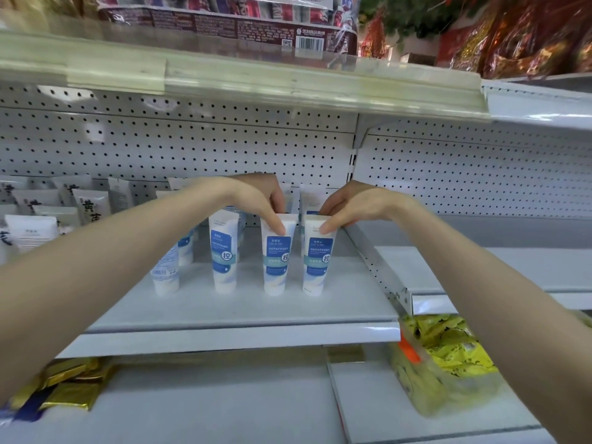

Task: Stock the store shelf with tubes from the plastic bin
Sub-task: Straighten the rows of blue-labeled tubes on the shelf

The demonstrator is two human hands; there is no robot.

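Left hand point(261, 200) pinches second-rightmost tube point(276, 261) top; right hand point(350, 203), rightmost tube point(316, 261) top.

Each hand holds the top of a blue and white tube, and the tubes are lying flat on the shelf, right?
Almost. The left hand holds the top of the left tube and the right hand the right tube, but the head view shows both tubes standing upright on their caps on the shelf, not lying flat.
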